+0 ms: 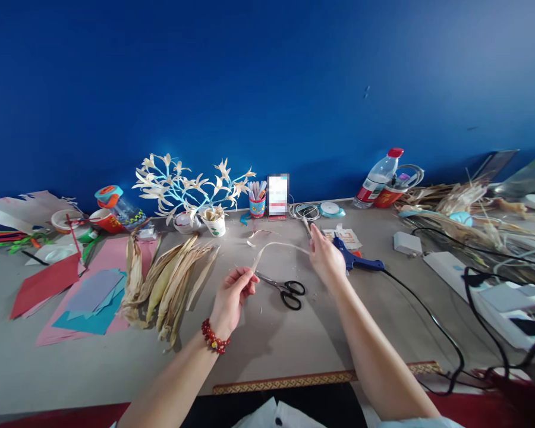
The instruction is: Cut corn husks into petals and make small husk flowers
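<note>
A thin pale strip of dried corn husk (280,245) stretches between my two hands above the table. My left hand (232,297), with a red bead bracelet on the wrist, pinches the strip's left end. My right hand (324,257) is closed on the strip's right end, and a short stick-like piece stands up from its fingers. Black-handled scissors (285,289) lie on the table just below the strip, between the hands. A blue glue gun (358,260) lies right beside my right hand.
A pile of dried corn husks (172,282) lies left of my hands, next to coloured paper sheets (82,291). At the back stand a husk-flower branch (185,187), a pen cup (257,204), a water bottle (377,176) and wire coils (304,211). Black cables (446,333) trail right.
</note>
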`<action>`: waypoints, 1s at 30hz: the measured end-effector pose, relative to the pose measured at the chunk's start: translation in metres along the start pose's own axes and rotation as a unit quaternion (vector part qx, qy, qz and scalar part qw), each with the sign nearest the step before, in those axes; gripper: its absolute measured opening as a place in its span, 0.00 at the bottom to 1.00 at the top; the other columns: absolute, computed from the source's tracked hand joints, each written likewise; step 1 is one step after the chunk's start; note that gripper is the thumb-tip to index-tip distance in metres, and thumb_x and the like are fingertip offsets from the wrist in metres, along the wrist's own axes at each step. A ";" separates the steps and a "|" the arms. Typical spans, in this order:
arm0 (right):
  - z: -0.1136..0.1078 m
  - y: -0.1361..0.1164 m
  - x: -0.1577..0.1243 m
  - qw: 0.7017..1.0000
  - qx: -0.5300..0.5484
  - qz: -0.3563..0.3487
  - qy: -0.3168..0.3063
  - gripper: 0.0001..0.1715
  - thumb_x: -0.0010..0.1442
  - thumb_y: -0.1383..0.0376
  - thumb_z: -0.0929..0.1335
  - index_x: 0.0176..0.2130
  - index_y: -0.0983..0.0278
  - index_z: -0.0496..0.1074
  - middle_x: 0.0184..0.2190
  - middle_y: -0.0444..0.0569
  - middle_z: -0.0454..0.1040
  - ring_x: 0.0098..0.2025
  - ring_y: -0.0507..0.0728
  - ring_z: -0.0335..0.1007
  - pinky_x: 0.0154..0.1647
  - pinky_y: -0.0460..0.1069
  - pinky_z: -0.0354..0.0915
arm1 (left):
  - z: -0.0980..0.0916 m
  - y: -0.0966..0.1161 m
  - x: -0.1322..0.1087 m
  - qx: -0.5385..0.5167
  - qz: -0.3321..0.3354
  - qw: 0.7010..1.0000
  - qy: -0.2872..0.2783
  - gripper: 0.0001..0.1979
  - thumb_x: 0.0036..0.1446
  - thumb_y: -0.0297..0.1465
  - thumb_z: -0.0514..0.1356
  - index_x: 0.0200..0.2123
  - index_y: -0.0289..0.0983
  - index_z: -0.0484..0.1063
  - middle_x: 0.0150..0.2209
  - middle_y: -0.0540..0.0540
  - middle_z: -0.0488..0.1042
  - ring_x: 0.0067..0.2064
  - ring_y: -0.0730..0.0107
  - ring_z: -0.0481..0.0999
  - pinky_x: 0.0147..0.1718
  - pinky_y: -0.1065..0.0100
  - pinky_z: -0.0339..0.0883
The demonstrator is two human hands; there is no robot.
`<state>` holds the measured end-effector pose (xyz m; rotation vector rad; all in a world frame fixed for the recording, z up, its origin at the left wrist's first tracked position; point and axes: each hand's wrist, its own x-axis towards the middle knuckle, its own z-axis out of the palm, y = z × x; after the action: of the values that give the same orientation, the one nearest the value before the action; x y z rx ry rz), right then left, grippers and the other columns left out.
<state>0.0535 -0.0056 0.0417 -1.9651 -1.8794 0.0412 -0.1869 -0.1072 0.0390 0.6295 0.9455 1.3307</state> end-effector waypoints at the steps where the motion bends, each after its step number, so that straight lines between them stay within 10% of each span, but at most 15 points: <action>1: 0.002 -0.002 -0.001 1.000 -0.006 -0.022 -0.005 0.32 0.64 0.68 0.59 0.66 0.68 0.58 0.44 0.59 0.77 0.38 0.61 0.73 0.35 0.52 0.66 | 0.000 -0.001 0.001 -0.003 0.006 1.000 0.001 0.12 0.48 0.35 0.69 0.32 0.35 0.73 0.28 0.50 0.75 0.25 0.80 0.68 0.28 0.75 0.62; 5: 0.004 -0.022 -0.014 0.984 0.090 -0.149 0.041 0.24 0.64 0.66 0.62 0.58 0.67 0.68 0.50 0.60 0.74 0.50 0.64 0.69 0.51 0.57 0.64 | -0.001 -0.004 0.003 -0.011 0.006 1.000 0.008 0.14 0.47 0.36 0.70 0.33 0.35 0.73 0.28 0.50 0.76 0.25 0.79 0.69 0.28 0.74 0.63; 8: 0.002 -0.048 -0.035 0.920 0.303 -0.236 -0.074 0.17 0.65 0.61 0.63 0.50 0.62 0.74 0.40 0.52 0.77 0.40 0.58 0.73 0.41 0.50 0.69 | -0.001 -0.006 0.003 -0.005 -0.019 1.000 -0.006 0.14 0.47 0.36 0.70 0.33 0.35 0.73 0.27 0.49 0.76 0.25 0.79 0.69 0.27 0.75 0.63; 11: 0.001 -0.069 -0.054 0.871 0.411 -0.223 -0.147 0.15 0.66 0.57 0.63 0.40 0.62 0.76 0.33 0.48 0.77 0.34 0.55 0.72 0.34 0.46 0.67 | 0.002 -0.006 0.001 0.013 -0.023 0.999 -0.030 0.14 0.48 0.37 0.70 0.34 0.34 0.73 0.28 0.48 0.77 0.25 0.78 0.70 0.28 0.75 0.64; 18: -0.006 -0.078 -0.061 0.865 0.432 -0.183 -0.178 0.19 0.64 0.54 0.64 0.30 0.64 0.73 0.24 0.44 0.72 0.27 0.52 0.67 0.30 0.44 0.62 | 0.005 -0.003 -0.003 0.112 0.000 0.991 -0.076 0.12 0.50 0.37 0.68 0.30 0.35 0.73 0.27 0.49 0.75 0.29 0.71 0.74 0.35 0.68 0.68; 30: -0.030 -0.035 -0.040 0.926 -0.050 -0.229 -0.295 0.05 0.46 0.64 0.73 0.28 0.60 0.76 0.29 0.45 0.78 0.31 0.55 0.72 0.24 0.45 0.49 | -0.009 0.006 0.012 0.077 0.061 0.994 0.048 0.12 0.47 0.36 0.69 0.29 0.36 0.72 0.25 0.52 0.73 0.26 0.77 0.68 0.30 0.73 0.64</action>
<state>0.0262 -0.0529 0.0698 -1.6277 -2.7372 0.4518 -0.1978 -0.0955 0.0373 0.7571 1.1110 1.4160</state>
